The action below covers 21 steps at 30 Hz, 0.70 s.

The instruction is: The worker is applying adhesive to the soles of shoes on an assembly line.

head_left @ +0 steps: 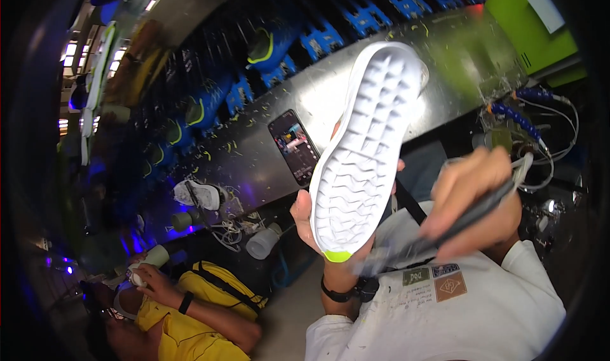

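Note:
My left hand (304, 216) is closed round the lower part of a white shoe sole (367, 142), its fingers partly hidden behind it. The sole's tread faces me, with pointed lugs at the upper end, wavy ridges below and a lime-green tip at the bottom. Whether an upper is attached behind it cannot be made out. To the right, my right hand (473, 193) grips a long dark grey tool (475, 217). Motion smears that hand and the tool's far end, which points down-left near the sole's green tip; its exact kind is unclear.
A phone (294, 148) lies on the metal bench (457, 56), left of the sole. Blue racks (321, 40) line its far side. Another sole (197, 194) rests farther left. Coiled blue hoses (518, 120) are at right; a co-worker in yellow (197, 332) sits lower left.

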Tool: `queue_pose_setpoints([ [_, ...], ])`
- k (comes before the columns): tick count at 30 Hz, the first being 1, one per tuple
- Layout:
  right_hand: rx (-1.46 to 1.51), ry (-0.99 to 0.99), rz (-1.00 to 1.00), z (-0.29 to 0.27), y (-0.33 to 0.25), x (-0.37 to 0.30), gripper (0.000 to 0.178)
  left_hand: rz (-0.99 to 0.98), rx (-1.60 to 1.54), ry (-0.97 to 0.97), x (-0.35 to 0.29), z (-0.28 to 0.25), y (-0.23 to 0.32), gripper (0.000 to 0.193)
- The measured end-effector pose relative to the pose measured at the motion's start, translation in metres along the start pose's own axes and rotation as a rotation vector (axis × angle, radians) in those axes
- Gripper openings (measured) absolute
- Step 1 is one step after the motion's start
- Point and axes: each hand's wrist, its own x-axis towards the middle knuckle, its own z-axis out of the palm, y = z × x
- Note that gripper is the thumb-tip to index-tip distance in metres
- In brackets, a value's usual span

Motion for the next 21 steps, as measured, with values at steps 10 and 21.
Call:
queue_pose_setpoints([
  [10,-0.064,0.476,-0.03,-0.001,0.023,0.048,0.011,0.298,0.094,0.154,-0.001,0.028,0.015,0.083],
  [21,-0.076,0.211,-0.217,0.001,-0.006,0.008,0.025,0.708,0.667,-0.227,0.153,0.165,0.138,0.061],
])
